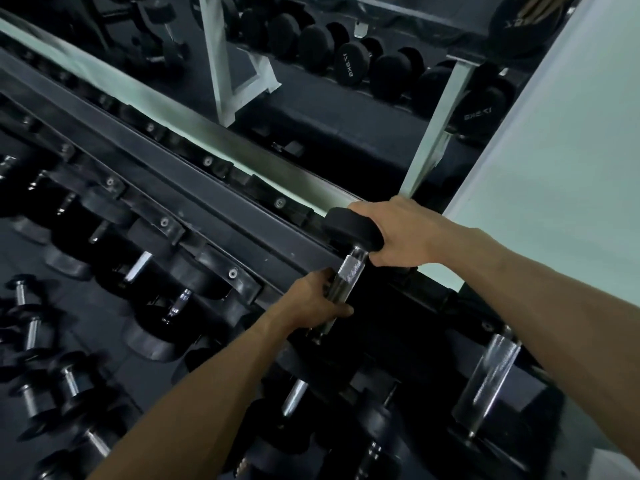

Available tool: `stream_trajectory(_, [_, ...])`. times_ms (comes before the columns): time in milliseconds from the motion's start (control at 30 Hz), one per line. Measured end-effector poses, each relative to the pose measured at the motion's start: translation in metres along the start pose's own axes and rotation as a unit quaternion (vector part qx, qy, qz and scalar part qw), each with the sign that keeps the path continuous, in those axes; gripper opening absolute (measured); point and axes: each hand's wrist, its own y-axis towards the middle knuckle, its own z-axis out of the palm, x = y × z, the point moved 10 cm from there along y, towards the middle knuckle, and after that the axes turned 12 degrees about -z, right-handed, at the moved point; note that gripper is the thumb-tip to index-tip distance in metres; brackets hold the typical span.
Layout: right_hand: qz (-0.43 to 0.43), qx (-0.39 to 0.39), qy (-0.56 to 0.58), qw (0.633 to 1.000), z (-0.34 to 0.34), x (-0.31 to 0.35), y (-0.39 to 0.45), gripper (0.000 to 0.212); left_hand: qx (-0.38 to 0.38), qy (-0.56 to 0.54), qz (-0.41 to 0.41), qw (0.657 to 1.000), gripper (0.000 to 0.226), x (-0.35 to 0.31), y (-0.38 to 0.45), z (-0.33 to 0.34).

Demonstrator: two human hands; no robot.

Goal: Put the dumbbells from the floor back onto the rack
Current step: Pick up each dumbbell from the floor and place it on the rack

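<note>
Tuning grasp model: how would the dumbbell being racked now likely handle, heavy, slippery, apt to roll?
Probably heavy for its size: both the left hand and right hand carry the dumbbell. The knurled handle likely resists slipping. Its round heads look apt to roll on a flat surface.

Left hand (317, 299) — right hand (398, 233) — both gripping.

Rack rail (221, 216) and racked dumbbells (162, 271) crowd the left; wall (554, 150) blocks the right.
</note>
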Motion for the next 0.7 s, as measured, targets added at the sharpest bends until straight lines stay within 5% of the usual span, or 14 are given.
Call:
stream_trajectory(300, [0.021, 0.013, -0.003, 1.000, 0.003, 0.003, -0.004, 0.054, -0.031, -0.003, 0.010, 0.999, 0.047, 0.002, -0.010, -0.004])
stream_trajectory(567, [-0.026, -0.006, -0.079, 0.997, -0.007, 0.050, 0.019, 0.083, -0.190, -0.143, -0.002, 0.971, 0.016, 0.050, -0.051, -0.071])
stream_trajectory(700, [-0.072, 0.004, -0.098, 0.993, 0.003, 0.098, 0.048, 0.080, -0.243, -0.155, -0.043, 0.956, 0.023, 0.101, -0.085, -0.098])
